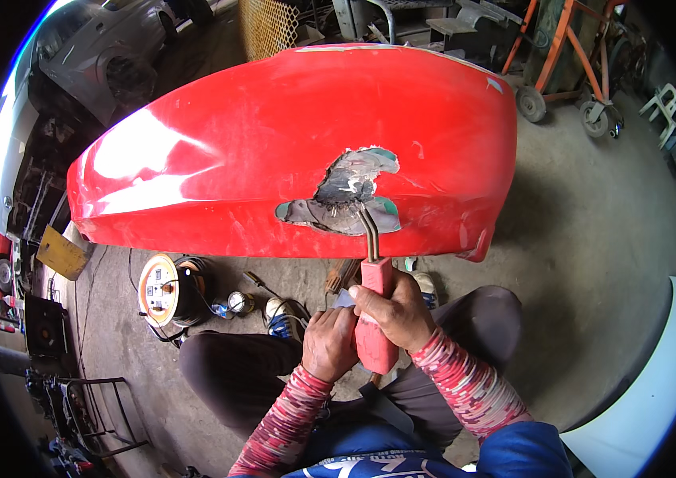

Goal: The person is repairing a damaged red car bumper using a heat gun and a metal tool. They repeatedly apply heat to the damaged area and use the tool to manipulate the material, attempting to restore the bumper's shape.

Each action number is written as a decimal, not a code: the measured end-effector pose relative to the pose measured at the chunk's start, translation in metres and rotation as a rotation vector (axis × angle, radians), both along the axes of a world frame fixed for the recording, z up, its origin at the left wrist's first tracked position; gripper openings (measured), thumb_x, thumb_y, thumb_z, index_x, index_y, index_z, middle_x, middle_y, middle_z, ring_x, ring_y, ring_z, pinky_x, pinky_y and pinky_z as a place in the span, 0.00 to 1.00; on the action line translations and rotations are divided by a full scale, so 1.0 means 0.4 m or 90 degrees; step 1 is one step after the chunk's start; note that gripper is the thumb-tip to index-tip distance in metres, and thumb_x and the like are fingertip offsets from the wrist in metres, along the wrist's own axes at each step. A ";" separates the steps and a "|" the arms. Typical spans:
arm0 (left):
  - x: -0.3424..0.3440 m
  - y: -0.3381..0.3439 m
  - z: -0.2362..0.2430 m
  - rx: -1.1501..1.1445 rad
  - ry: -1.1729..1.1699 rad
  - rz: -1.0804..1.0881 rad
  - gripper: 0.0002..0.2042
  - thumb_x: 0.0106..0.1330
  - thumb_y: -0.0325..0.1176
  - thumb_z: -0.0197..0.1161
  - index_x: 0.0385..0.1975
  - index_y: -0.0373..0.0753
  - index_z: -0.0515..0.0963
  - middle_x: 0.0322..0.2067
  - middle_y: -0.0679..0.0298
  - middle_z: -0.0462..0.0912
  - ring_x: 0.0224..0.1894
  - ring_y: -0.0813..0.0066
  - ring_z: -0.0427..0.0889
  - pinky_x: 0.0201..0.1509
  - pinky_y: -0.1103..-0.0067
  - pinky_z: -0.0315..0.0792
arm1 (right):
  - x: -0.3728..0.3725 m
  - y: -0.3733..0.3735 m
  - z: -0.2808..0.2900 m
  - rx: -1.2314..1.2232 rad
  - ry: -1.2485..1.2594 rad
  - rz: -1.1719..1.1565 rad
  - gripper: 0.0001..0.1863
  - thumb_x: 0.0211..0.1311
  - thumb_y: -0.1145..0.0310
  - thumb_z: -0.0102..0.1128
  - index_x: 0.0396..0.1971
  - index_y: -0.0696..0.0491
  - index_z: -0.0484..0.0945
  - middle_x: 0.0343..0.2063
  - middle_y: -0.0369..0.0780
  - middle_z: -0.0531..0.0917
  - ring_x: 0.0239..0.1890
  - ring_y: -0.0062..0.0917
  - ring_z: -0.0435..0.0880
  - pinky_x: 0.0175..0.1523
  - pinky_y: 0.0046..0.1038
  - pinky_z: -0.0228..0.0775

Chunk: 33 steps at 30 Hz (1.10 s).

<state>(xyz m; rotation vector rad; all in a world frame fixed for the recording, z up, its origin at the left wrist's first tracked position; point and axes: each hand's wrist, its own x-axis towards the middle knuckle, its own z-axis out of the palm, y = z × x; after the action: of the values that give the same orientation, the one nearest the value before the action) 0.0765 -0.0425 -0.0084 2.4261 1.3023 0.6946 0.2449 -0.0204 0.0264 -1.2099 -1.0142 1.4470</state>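
Note:
A large red car bumper [274, 135] lies across the view, with a patch [346, 195] of bare grey, scraped material in its lower middle. My right hand [398, 312] grips the red handle of a hot repair tool [375, 319]. Its two bent metal prongs [368, 231] touch the grey patch. My left hand [328, 342] closes on the lower part of the same handle, just left of my right hand. Both forearms wear red patterned sleeves.
A cable reel [167, 288] with a white and orange face sits on the concrete floor under the bumper, beside small cans. An orange wheeled stand [569, 64] is at the back right. A grey car [91, 56] is at the upper left, a white panel [648, 398] at the lower right.

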 end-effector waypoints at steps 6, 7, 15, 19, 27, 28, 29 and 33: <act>-0.011 -0.003 -0.005 0.002 -0.002 -0.004 0.16 0.53 0.34 0.70 0.39 0.38 0.75 0.27 0.59 0.77 0.33 0.57 0.81 0.38 0.64 0.70 | -0.002 -0.006 -0.012 -0.009 -0.012 0.021 0.15 0.59 0.61 0.67 0.36 0.57 0.79 0.27 0.42 0.83 0.30 0.29 0.83 0.39 0.32 0.75; -0.014 -0.003 -0.006 0.011 -0.005 -0.007 0.15 0.53 0.34 0.70 0.38 0.38 0.75 0.27 0.59 0.77 0.32 0.57 0.80 0.38 0.65 0.70 | -0.006 -0.008 -0.013 0.019 -0.029 0.015 0.15 0.59 0.60 0.68 0.35 0.57 0.79 0.27 0.42 0.83 0.30 0.29 0.83 0.39 0.32 0.75; -0.075 -0.026 -0.001 0.046 -0.037 -0.007 0.19 0.50 0.34 0.72 0.41 0.37 0.74 0.29 0.59 0.79 0.32 0.58 0.81 0.38 0.65 0.70 | -0.024 -0.004 0.005 0.081 0.023 0.144 0.16 0.61 0.58 0.70 0.32 0.56 0.80 0.26 0.37 0.81 0.29 0.21 0.79 0.38 0.29 0.73; -0.135 -0.056 0.021 0.082 -0.063 0.038 0.21 0.50 0.31 0.72 0.45 0.37 0.75 0.30 0.59 0.81 0.32 0.58 0.81 0.39 0.66 0.70 | -0.061 0.008 0.007 0.160 0.088 0.176 0.23 0.67 0.48 0.64 0.37 0.58 0.80 0.30 0.37 0.82 0.36 0.21 0.80 0.43 0.27 0.72; -0.410 -0.091 0.059 0.120 -0.156 0.224 0.15 0.57 0.31 0.69 0.42 0.36 0.75 0.34 0.59 0.78 0.33 0.61 0.78 0.39 0.67 0.72 | -0.073 0.037 -0.027 -0.024 -0.021 0.282 0.33 0.75 0.37 0.45 0.48 0.56 0.78 0.35 0.37 0.83 0.33 0.16 0.78 0.40 0.22 0.73; -0.446 -0.080 0.047 0.063 -0.286 0.270 0.14 0.63 0.34 0.64 0.44 0.35 0.75 0.36 0.60 0.79 0.36 0.65 0.78 0.42 0.69 0.73 | -0.075 0.039 -0.035 -0.066 -0.063 0.283 0.33 0.75 0.37 0.45 0.48 0.56 0.78 0.34 0.36 0.83 0.32 0.16 0.78 0.39 0.22 0.73; -0.482 -0.069 0.036 0.021 -0.428 0.315 0.14 0.69 0.38 0.60 0.47 0.35 0.75 0.39 0.60 0.79 0.39 0.69 0.79 0.45 0.70 0.74 | -0.085 0.039 -0.046 -0.091 -0.074 0.238 0.24 0.75 0.46 0.52 0.39 0.55 0.77 0.28 0.34 0.82 0.26 0.15 0.77 0.36 0.21 0.72; -0.563 -0.028 -0.014 0.197 -0.474 0.379 0.18 0.75 0.35 0.57 0.59 0.34 0.71 0.48 0.61 0.79 0.50 0.71 0.79 0.57 0.72 0.74 | -0.106 0.047 -0.099 -0.125 -0.117 0.248 0.17 0.72 0.54 0.60 0.39 0.56 0.77 0.29 0.34 0.82 0.29 0.15 0.79 0.36 0.21 0.72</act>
<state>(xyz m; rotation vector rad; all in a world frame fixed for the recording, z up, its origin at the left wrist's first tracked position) -0.1486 -0.0536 -0.0142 1.6200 1.6236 1.8439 0.2025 -0.0017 -0.0132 -1.3583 -1.3115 1.7935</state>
